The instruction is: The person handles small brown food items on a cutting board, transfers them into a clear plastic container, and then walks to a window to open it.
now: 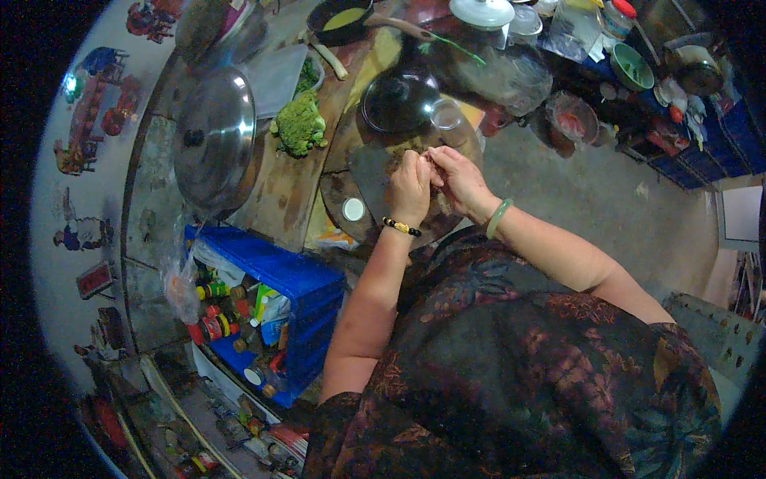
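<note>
My left hand [411, 184], with a black bead bracelet at its wrist, meets my right hand [462, 181] fingertip to fingertip. A green bangle circles the right wrist. Both hands pinch a small brownish thing [432, 161], mostly hidden by the fingers. Beneath them is a round wooden chopping board [341, 146]. A flat grey blade [371, 170], which looks like a cleaver's, lies on it left of my left hand. Nearer me sits a white round lid [353, 209]. Beyond my hands are a shiny dark bowl [395, 105] and a small clear dish [447, 114].
Broccoli [301, 127] lies left of the board, beside a large steel lid [218, 141] and a clear plastic box [272, 78]. A pan [314, 27] holds yellowish liquid at the back. A blue plastic rack [257, 254] with bottles stands lower left. A green bowl [632, 67] is far right.
</note>
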The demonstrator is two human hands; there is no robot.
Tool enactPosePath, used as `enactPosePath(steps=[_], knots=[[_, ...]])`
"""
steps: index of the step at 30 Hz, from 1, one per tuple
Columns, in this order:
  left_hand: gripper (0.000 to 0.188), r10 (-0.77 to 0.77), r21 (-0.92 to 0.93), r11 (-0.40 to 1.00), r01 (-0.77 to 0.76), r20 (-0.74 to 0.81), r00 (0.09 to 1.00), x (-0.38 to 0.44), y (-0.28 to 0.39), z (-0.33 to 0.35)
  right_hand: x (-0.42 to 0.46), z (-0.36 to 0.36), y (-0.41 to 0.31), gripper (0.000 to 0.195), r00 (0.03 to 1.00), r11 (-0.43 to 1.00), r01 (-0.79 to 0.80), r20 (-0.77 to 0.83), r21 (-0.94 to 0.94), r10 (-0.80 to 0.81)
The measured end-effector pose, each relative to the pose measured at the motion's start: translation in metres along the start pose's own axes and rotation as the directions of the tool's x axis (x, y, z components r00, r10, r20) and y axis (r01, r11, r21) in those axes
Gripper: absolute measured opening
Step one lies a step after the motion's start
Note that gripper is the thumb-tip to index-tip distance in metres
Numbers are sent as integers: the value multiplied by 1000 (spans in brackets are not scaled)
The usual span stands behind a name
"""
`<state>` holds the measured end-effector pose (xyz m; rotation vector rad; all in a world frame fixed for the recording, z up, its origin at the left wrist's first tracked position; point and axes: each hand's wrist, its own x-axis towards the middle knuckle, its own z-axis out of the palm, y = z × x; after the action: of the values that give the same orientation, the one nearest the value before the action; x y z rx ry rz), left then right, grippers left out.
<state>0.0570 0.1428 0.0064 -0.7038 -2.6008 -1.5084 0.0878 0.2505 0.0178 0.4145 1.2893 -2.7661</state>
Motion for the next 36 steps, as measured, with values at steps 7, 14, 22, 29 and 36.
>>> enactPosePath(steps=[7,14,22,29,36], knots=[[23,-81,-110,991,80,-3,997,20,15,6,7,-5,-29,16,988,967,146,73,-208,-133],[24,118,94,989,-110,-89,989,63,38,14,22,-5,-68,17,851,498,319,13,-806,-524],[28,10,32,999,-13,82,997,105,3,29,70,-31,-77,18,834,329,327,106,-886,-542],[29,-110,187,982,36,405,908,136,-40,31,102,-46,-66,13,862,70,308,247,-949,-443],[16,24,274,959,-69,163,986,124,-25,26,103,-46,-71,18,870,-56,352,349,-934,-348]])
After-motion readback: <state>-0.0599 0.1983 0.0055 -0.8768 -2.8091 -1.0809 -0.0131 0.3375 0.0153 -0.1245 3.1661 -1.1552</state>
